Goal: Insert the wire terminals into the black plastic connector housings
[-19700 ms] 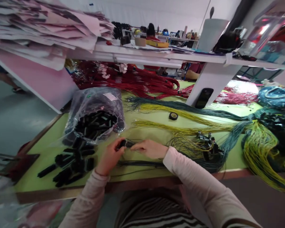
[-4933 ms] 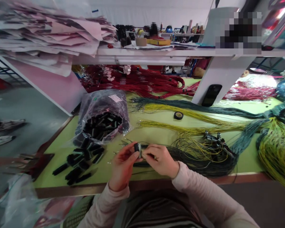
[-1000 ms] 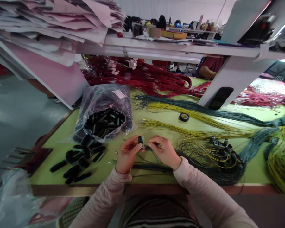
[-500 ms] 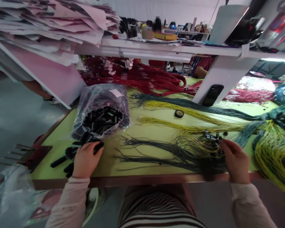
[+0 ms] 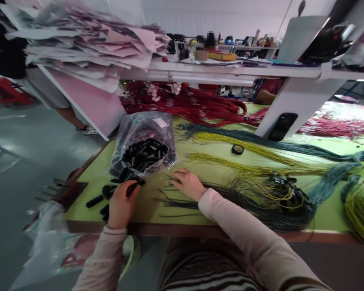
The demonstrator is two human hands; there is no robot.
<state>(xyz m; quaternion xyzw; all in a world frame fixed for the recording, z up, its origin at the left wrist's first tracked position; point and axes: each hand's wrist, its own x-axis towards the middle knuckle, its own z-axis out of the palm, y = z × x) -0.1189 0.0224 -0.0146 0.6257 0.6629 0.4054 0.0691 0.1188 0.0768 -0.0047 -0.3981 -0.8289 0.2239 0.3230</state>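
My left hand (image 5: pixel 123 204) is closed around a black connector housing (image 5: pixel 135 188) near the front left of the table. Beside it lie several loose black housings (image 5: pixel 95 201), in front of an open plastic bag (image 5: pixel 166 129) full of the same black pieces. At the tips of the dark wires (image 5: pixel 214 190), my right hand (image 5: pixel 188 184) has its fingers bent together. Whether a wire is pinched between them is too small to tell. Farther right, yellow wires end in a cluster of black connectors (image 5: pixel 280 180).
A black tape roll (image 5: pixel 237 149) rests by the yellow wire bundle (image 5: pixel 227 161). Red cables (image 5: pixel 200 103) lie along the back under a shelf (image 5: pixel 200 74). A phone (image 5: pixel 283 126) leans on the white post. Metal prongs (image 5: pixel 50 190) stick out at the left edge. A person stands beyond the paper stack (image 5: pixel 91 44).
My right hand has moved left from the black connector cluster to the dark wire tips. My left hand still holds the black housing. The camera view has shifted slightly left.
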